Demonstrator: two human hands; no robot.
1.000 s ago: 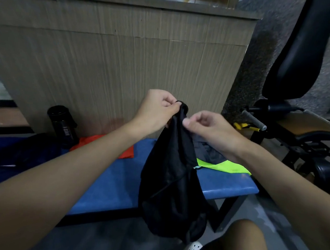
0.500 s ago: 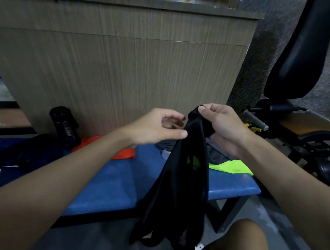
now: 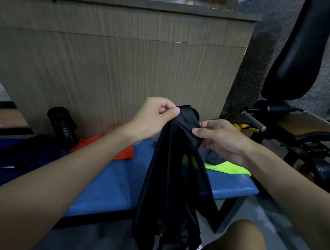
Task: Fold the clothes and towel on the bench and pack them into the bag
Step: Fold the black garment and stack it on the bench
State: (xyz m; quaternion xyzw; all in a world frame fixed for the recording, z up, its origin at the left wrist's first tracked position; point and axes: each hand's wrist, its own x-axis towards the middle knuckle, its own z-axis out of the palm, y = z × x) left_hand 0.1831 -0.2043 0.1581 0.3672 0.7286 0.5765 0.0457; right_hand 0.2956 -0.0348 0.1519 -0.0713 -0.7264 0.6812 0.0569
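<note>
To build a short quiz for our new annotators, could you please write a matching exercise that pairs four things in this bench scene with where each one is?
Things:
1. black thin-fabric garment
2. black cylindrical bottle
3. orange cloth
4. neon yellow-green garment

Places:
A. lying at the right end of the blue padded bench
B. pinched at its top by the left hand and right hand, hanging in front of the bench
C. standing upright beside the wood-grain wall
D. lying flat on the bench, just right of the bottle

Pairs: 1-B, 2-C, 3-D, 4-A
</note>
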